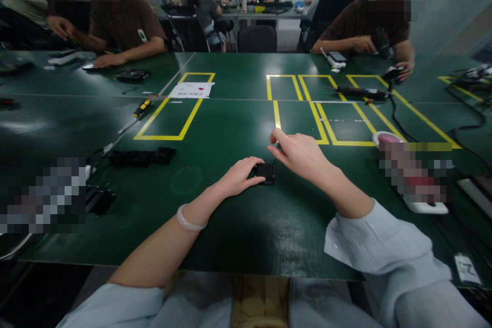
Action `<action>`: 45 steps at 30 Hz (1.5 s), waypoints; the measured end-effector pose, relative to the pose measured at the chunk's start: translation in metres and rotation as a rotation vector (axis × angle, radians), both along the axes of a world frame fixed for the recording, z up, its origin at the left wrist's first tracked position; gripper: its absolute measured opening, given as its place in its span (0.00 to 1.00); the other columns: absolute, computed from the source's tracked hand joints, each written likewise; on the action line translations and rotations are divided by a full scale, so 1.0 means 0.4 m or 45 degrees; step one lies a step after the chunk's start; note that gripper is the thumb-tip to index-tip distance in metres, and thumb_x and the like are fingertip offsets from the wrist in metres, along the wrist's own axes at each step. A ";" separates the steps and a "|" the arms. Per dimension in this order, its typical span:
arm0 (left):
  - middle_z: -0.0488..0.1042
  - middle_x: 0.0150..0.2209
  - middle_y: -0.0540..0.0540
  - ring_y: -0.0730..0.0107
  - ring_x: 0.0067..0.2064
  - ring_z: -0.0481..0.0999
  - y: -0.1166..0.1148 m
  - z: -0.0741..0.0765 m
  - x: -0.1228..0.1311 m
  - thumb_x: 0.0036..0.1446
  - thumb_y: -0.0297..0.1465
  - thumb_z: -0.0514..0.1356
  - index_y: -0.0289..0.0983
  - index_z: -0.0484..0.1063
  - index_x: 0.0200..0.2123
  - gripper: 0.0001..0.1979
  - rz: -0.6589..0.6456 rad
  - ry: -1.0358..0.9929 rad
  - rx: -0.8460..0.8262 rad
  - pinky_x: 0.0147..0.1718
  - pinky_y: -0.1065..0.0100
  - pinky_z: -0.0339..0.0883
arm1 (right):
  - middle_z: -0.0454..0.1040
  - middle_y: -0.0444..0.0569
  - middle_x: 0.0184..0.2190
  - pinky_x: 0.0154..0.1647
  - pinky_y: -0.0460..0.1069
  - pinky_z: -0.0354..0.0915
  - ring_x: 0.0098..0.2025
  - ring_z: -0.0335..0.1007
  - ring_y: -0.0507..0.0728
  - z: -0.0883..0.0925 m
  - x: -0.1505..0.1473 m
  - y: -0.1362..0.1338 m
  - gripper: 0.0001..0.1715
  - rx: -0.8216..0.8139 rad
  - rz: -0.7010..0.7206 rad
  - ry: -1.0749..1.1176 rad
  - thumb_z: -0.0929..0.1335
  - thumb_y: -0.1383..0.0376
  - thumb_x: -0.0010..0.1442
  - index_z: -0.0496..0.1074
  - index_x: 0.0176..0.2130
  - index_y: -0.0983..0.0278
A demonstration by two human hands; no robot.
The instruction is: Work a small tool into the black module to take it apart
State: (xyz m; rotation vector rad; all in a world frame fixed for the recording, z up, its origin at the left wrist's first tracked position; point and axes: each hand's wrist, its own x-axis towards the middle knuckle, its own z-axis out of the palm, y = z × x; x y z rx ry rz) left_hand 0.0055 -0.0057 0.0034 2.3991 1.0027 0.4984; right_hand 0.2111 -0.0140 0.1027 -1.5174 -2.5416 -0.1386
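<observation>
A small black rectangular block [265, 173] sat on the green table [246, 236], centred before the person. The left hand [239, 178] gripped it between thumb and fingers, hiding its left end. The visible part looked nearly square, so its long axis could not be told; its near edge ran roughly parallel to the table's front edge. The right hand [303, 154], closed in a pinch, held a thin dark piece [274, 161] just beside the block's right side; the fingers covered most of it. Farther left lay a black strip [142, 157] and a yellow-and-black screwdriver [143, 107]; at right, pixelation obscured a white-rimmed tray [430, 208].
</observation>
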 end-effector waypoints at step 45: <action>0.71 0.49 0.43 0.58 0.50 0.70 0.001 -0.003 0.000 0.62 0.42 0.56 0.39 0.63 0.51 0.18 -0.003 -0.018 0.014 0.50 0.59 0.63 | 0.78 0.47 0.32 0.26 0.48 0.46 0.29 0.71 0.56 -0.001 0.000 -0.005 0.15 0.037 0.006 0.054 0.57 0.59 0.66 0.64 0.46 0.62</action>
